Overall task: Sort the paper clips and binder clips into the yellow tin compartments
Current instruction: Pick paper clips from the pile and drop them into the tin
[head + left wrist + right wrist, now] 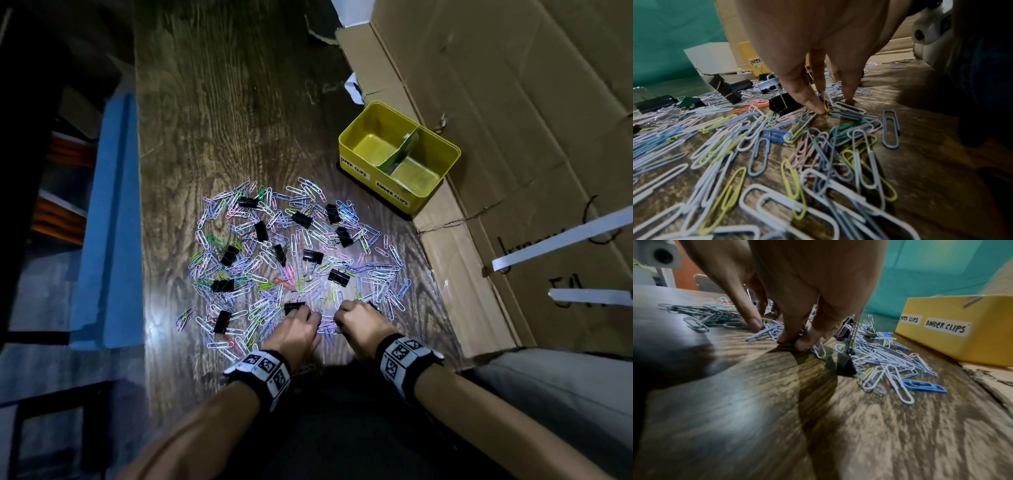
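On a wooden table (239,102), the left hand (294,330) pinches a yellow paper clip (826,105) and the right hand (359,322) pinches paper clips (789,345) at the near edge of the clip pile (294,253), the yellow tin (399,156) well apart at far right.

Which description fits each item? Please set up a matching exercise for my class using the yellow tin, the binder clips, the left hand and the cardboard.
1. yellow tin
2. binder clips
3. left hand
4. cardboard

a. black, scattered among paper clips
b. brown, flat, with black writing
c. bears two handwritten labels
d. pinches a yellow paper clip

Pairs: 1-c, 2-a, 3-d, 4-b
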